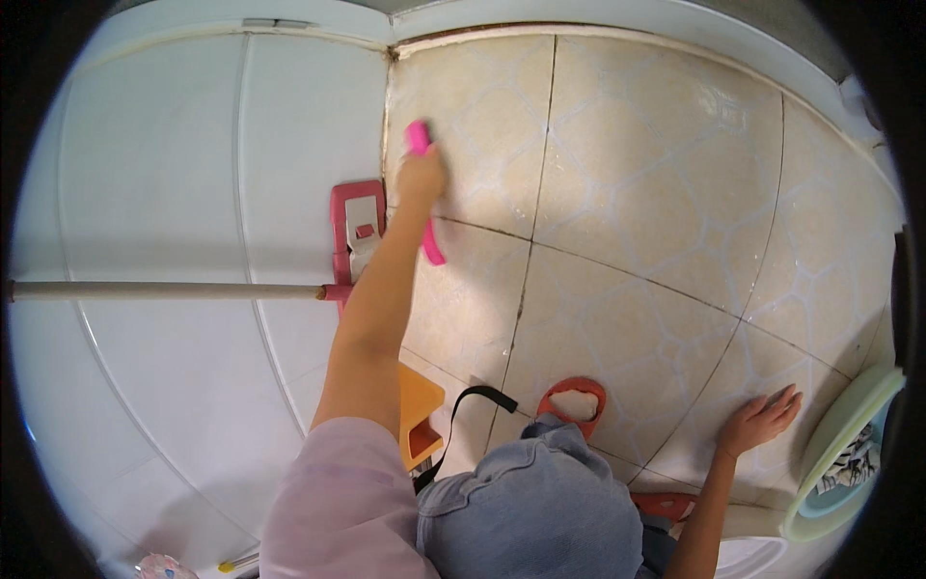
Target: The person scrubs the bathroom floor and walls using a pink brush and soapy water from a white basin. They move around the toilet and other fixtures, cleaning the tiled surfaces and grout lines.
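Note:
My left hand [422, 176] is closed around a pink-handled brush [434, 244], holding it over the beige tiled floor [622, 217] close to the corner beside the white panelled wall. The brush's ends show above and below my fist; its underside is hidden. Lower right, my right hand [761, 420] is held with its fingers apart, nothing in it, over the tiles left of a green basin. A pink flat mop head [359, 189] leans against the white wall, partly covered by my left forearm.
The mop's pale pole [166, 291] reaches left across the wall. A yellow plastic object [419, 391] stands by my left arm. Red slippers [571, 383] are on my feet. The green basin [803, 506] holds a blue basin with striped cloth. A black strap [477, 391] hangs near my knee.

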`<move>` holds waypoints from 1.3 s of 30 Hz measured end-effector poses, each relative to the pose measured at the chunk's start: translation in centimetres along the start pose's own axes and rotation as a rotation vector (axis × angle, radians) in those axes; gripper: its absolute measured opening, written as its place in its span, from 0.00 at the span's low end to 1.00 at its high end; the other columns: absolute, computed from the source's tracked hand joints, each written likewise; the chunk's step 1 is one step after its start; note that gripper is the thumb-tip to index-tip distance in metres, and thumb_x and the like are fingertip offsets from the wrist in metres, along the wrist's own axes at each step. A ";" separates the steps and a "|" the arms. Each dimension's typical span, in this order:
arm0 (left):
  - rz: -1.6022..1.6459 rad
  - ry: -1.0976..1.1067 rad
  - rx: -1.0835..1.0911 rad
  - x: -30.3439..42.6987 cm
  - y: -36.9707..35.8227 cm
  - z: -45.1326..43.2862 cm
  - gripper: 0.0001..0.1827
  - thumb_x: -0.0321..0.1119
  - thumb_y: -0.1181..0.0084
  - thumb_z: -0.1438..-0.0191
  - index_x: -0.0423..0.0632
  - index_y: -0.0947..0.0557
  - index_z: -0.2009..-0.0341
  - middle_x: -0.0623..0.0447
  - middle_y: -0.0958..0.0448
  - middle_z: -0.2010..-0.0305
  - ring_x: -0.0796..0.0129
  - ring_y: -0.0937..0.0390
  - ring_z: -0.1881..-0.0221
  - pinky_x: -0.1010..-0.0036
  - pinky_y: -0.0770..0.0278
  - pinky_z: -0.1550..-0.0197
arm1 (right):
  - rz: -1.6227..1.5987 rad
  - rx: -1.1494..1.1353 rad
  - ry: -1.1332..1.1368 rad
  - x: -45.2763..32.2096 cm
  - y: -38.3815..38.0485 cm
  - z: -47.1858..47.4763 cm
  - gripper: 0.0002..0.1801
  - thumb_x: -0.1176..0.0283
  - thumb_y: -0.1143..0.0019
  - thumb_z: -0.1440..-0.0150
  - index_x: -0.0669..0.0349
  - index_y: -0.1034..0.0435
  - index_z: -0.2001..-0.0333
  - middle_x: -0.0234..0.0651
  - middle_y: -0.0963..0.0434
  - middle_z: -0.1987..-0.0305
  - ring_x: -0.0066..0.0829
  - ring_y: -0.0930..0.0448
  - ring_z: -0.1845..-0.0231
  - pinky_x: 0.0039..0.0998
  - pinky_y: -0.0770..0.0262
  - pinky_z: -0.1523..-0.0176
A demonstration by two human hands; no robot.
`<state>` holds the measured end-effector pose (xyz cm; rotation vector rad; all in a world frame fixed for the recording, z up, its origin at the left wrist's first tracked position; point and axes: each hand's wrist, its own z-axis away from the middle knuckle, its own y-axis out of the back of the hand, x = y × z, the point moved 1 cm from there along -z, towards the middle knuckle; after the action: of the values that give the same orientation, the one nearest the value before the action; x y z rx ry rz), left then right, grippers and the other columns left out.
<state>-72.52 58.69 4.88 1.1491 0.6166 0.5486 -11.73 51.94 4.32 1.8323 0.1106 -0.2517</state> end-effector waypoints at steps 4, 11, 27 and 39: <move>0.069 -0.007 0.013 8.0 -0.9 6.1 0.32 0.56 0.67 0.52 0.35 0.29 0.67 0.35 0.28 0.68 0.47 0.29 0.63 0.58 0.32 0.62 | 0.057 -0.012 -0.016 1.6 1.4 -0.3 0.22 0.65 0.66 0.46 0.63 0.45 0.49 0.49 0.45 0.45 0.46 0.44 0.45 0.42 0.49 0.45; 0.158 -0.011 -0.048 9.4 1.0 4.2 0.34 0.57 0.64 0.53 0.32 0.35 0.60 0.31 0.30 0.65 0.45 0.31 0.60 0.59 0.34 0.58 | -0.081 -0.076 -0.035 0.8 1.1 -1.7 0.22 0.68 0.61 0.48 0.63 0.44 0.49 0.48 0.46 0.45 0.44 0.45 0.44 0.39 0.49 0.45; 0.057 -0.173 -0.483 -1.0 -5.7 27.9 0.28 0.52 0.57 0.54 0.41 0.41 0.58 0.33 0.29 0.73 0.41 0.30 0.72 0.53 0.33 0.70 | -0.329 -0.079 0.091 -3.4 1.0 -5.3 0.19 0.74 0.62 0.48 0.66 0.43 0.51 0.46 0.43 0.46 0.40 0.43 0.45 0.35 0.50 0.44; 0.017 0.132 -0.404 -6.3 -11.4 29.8 0.28 0.51 0.66 0.50 0.33 0.41 0.62 0.33 0.29 0.79 0.42 0.29 0.76 0.53 0.34 0.75 | -0.429 -0.086 0.120 -4.0 0.1 -6.6 0.20 0.72 0.62 0.47 0.66 0.44 0.50 0.44 0.42 0.46 0.37 0.42 0.45 0.33 0.49 0.44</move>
<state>-55.29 31.11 3.61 0.7419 0.5765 0.7308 -14.85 58.45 7.02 1.7231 0.5929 -0.4289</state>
